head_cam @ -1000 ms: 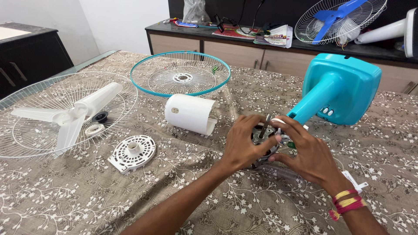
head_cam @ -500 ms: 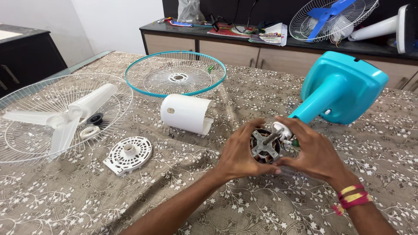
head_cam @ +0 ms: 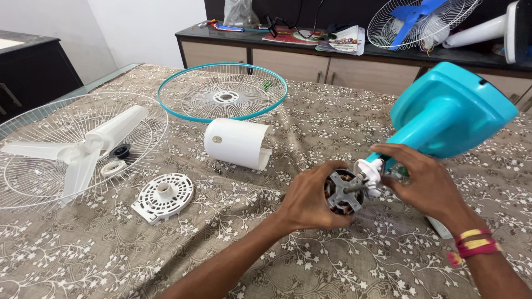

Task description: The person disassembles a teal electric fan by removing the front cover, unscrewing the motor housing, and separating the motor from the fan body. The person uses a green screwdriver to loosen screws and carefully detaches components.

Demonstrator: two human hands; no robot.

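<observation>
The fingers of the left hand [head_cam: 306, 200] are curled closed around the fan motor [head_cam: 343, 191], whose rear half is hidden behind the palm; only the metal front plate and its shaft are seen. The fingers of the right hand [head_cam: 428, 184] are bent narrowly about a small white fitting [head_cam: 370, 170] at the shaft end, and the exact contact of the fingertips is masked by the hand itself. The motor is held just above the patterned tablecloth [head_cam: 266, 249], at the foot of the teal fan stand [head_cam: 449, 113], whose neck is partly covered by the right hand. Red and yellow threads [head_cam: 472, 243] are worn on the right wrist. A small white object beside that wrist is largely hidden and cannot be identified. One white cylindrical motor cover [head_cam: 237, 143] is laid on its side near the motor. One white vented disc [head_cam: 164, 196] is lying flat to the left. Two detached grilles are counted on the table: a teal-rimmed grille [head_cam: 223, 91] and a white grille [head_cam: 33, 182], cut off at the left edge, in which one three-bladed white fan blade [head_cam: 83, 147], one black ring [head_cam: 119, 150] and one white ring [head_cam: 113, 168] are lying. On the rear counter [head_cam: 233, 34] a second fan with blue blades [head_cam: 418, 19] is partly cut off by the top edge, alongside papers too small to be made out.
</observation>
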